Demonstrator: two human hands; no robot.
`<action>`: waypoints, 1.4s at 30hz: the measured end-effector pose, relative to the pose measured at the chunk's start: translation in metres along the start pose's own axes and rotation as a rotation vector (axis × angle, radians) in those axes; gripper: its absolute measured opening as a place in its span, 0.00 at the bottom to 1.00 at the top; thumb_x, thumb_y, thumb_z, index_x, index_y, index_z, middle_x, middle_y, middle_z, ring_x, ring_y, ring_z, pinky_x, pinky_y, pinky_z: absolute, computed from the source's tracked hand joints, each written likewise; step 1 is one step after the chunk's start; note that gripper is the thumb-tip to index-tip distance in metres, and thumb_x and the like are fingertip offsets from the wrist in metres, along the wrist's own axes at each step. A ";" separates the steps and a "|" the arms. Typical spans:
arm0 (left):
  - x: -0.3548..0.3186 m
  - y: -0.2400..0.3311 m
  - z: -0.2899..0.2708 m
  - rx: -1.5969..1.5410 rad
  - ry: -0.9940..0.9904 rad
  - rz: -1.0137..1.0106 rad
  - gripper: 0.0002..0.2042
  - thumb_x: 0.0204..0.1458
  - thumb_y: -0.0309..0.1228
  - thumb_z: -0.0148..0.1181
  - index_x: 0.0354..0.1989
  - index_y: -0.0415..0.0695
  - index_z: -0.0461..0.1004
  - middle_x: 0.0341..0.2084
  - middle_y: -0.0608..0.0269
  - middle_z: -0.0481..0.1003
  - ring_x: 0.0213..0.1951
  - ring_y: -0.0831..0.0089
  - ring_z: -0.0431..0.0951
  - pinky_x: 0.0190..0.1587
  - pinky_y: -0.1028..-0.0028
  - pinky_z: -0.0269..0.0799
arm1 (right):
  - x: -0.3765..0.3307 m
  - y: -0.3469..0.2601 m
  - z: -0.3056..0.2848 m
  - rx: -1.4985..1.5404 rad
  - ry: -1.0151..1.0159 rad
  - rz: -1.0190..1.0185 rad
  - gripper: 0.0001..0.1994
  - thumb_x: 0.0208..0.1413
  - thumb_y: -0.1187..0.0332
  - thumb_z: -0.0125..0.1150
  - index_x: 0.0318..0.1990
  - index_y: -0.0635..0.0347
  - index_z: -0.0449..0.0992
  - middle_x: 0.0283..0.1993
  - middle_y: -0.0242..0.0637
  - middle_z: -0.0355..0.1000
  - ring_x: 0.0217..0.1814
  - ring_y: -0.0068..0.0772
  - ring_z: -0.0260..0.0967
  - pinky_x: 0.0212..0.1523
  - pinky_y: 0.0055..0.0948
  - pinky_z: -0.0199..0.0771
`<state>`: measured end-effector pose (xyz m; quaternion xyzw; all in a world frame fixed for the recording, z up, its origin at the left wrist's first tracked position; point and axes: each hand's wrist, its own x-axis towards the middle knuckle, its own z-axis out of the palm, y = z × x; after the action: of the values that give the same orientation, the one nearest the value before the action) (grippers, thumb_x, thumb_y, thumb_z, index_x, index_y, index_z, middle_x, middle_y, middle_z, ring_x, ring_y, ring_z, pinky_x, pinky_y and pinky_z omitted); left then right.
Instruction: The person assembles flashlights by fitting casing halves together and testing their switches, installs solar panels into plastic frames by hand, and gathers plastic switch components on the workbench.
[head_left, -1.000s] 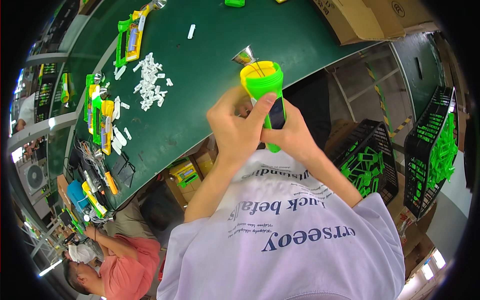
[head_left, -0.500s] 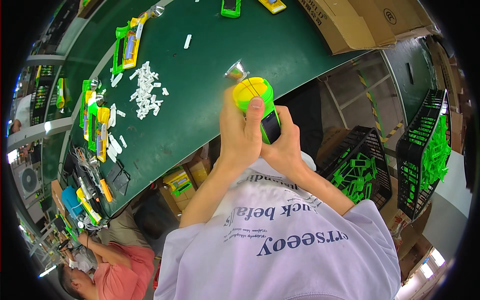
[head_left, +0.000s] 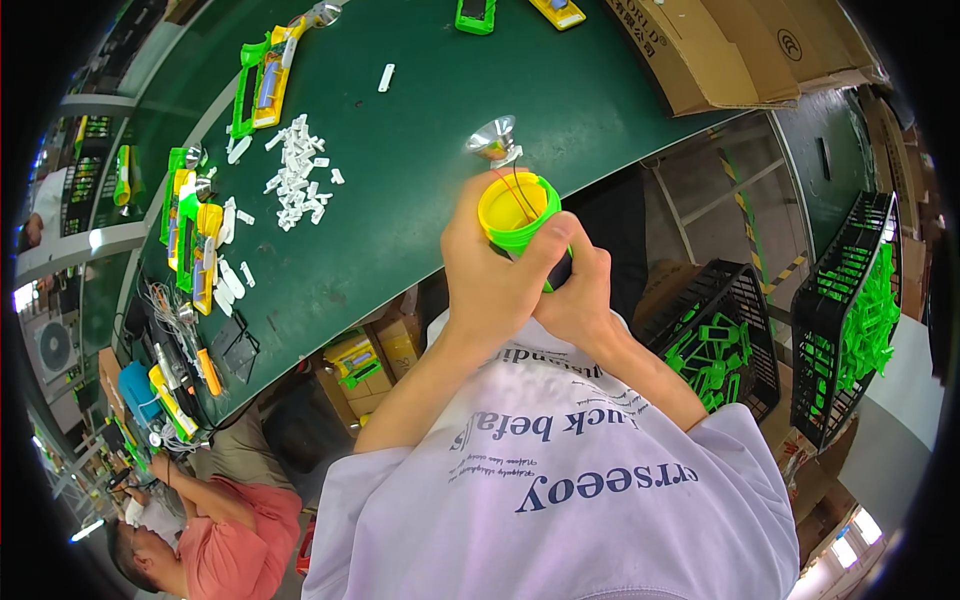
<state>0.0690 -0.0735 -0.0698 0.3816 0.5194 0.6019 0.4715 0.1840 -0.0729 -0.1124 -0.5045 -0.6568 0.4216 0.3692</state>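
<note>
Both my hands grip a green and yellow flashlight housing (head_left: 513,237) just over the near edge of the table. My left hand (head_left: 488,265) wraps its left side, and my right hand (head_left: 578,275) closes round its right side and lower part. The round yellow mouth faces up, ringed in green. Thin wires run out of it to a silver cone-shaped reflector (head_left: 493,138), which hangs beyond the mouth above the table. A small white piece shows at the reflector's base. My fingers hide most of the body.
A pile of small white plastic pieces (head_left: 298,175) lies on the green table (head_left: 400,170). Opened flashlight halves (head_left: 266,85) lie at left, near tools (head_left: 208,370). Cardboard boxes (head_left: 730,60) stand far right; black crates (head_left: 850,310) of green parts stand right. A co-worker (head_left: 235,530) sits lower left.
The housing has tipped so its mouth shows more fully, and its dark side panel is now mostly covered. My right thumb has moved up toward the rim. The reflector hangs farther clear of the mouth.
</note>
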 end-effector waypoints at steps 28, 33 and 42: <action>0.081 0.020 -0.075 0.612 -0.514 -0.007 0.14 0.61 0.34 0.55 0.45 0.35 0.78 0.32 0.55 0.81 0.34 0.73 0.79 0.39 0.72 0.74 | -0.004 -0.005 -0.003 0.875 -0.372 0.666 0.18 0.44 0.78 0.68 0.41 0.63 0.66 0.24 0.35 0.68 0.14 0.25 0.64 0.17 0.26 0.63; 0.121 0.040 -0.163 1.303 -0.204 0.278 0.07 0.48 0.21 0.62 0.36 0.39 0.79 0.28 0.57 0.76 0.30 0.64 0.76 0.36 0.68 0.71 | 0.000 0.002 -0.018 1.335 -0.474 0.593 0.18 0.43 0.75 0.67 0.42 0.62 0.66 0.23 0.36 0.65 0.15 0.28 0.64 0.18 0.27 0.66; 0.151 0.017 -0.190 1.428 -0.252 0.297 0.04 0.47 0.24 0.63 0.30 0.38 0.77 0.26 0.54 0.72 0.31 0.57 0.76 0.37 0.65 0.71 | 0.003 0.002 -0.019 1.520 -0.534 0.563 0.17 0.46 0.72 0.65 0.42 0.62 0.64 0.22 0.35 0.63 0.17 0.26 0.63 0.18 0.27 0.64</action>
<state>-0.1544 0.0218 -0.0900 0.7280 0.6693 0.1265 0.0783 0.2016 -0.0660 -0.1071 -0.1479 -0.1107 0.9287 0.3215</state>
